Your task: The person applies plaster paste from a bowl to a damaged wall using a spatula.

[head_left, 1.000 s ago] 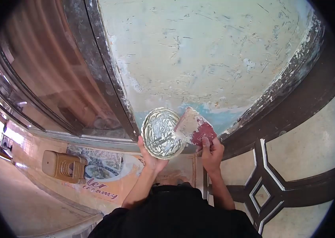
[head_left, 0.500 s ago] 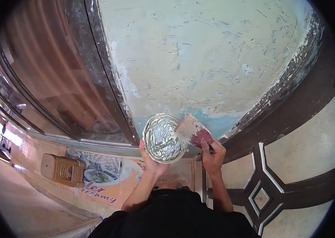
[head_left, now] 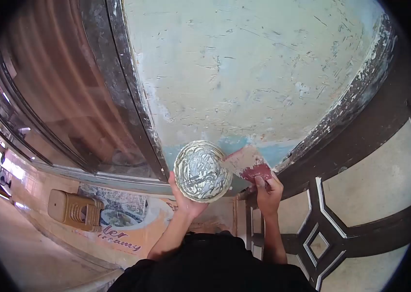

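A round container (head_left: 203,171) smeared with pale putty rests in my left hand (head_left: 188,202), its fingers wrapped round the near left side and underside. My right hand (head_left: 268,191) grips a reddish flat scraper (head_left: 250,163) coated with putty, thumb on top. The scraper's left corner meets or overlaps the container's right rim. Beyond both hands stands a pale green wall (head_left: 244,73) with scratches and patches of filler; a bluish strip runs along its lower part.
Dark-framed glass (head_left: 93,107) stands on the left. On the right is a dark panelled door (head_left: 332,194) with pale insets. A brown plastic stool (head_left: 74,210) stands at lower left beside a printed sheet (head_left: 122,238) on the floor.
The scraper and my right hand have shifted slightly right and down, and the scraper has turned a little. The container has barely moved in my left hand.
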Tool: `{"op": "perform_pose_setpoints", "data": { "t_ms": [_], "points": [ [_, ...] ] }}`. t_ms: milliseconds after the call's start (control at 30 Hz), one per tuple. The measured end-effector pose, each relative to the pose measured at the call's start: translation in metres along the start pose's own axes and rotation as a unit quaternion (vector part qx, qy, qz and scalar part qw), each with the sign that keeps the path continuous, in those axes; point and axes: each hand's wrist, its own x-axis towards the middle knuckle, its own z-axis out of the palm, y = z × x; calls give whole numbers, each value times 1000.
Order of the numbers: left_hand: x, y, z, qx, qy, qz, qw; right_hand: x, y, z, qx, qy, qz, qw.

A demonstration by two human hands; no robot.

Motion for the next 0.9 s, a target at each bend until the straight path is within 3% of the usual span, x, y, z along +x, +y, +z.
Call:
{"op": "perform_pose_setpoints", "data": {
  "t_ms": [33, 100, 267, 367, 600, 667, 700, 767, 800, 867, 900],
  "points": [
    [-1, 1, 1, -7, -22, -16, 1000, 1, 1, -5, -1, 1, 0, 1000],
    [-1, 1, 4, -7, -25, -16, 1000, 4, 5, -16, -113, 1, -111, 987],
    [-4, 3, 16, -16, -85, -54, 995, 1, 0, -37, -135, -23, -52, 989],
    [-5, 4, 19, -15, -100, -66, 993, 2, -12, -29, -46, 40, -2, 998],
    [-6, 1, 11, -20, -69, -73, 995, -1, -2, -19, 107, 43, 56, 992],
    [-6, 2, 11, -19, -102, -80, 991, -1, 11, -21, 297, 0, 122, 947],
    [-8, 2, 14, -27, -70, -76, 994, -3, 19, -21, 297, 0, 119, 947],
    [-7, 2, 5, -27, -63, -75, 995, -4, 29, -18, 433, -57, 170, 883],
    [-6, 3, 2, -28, -53, -74, 995, -4, 28, -16, 434, -59, 166, 884],
    [-6, 4, 2, -19, -89, -79, 993, -2, 22, -9, 312, -50, 180, 932],
    [-7, 4, 1, -22, -65, -71, 995, -1, 23, -13, 338, -73, 190, 919]
  ]
}}
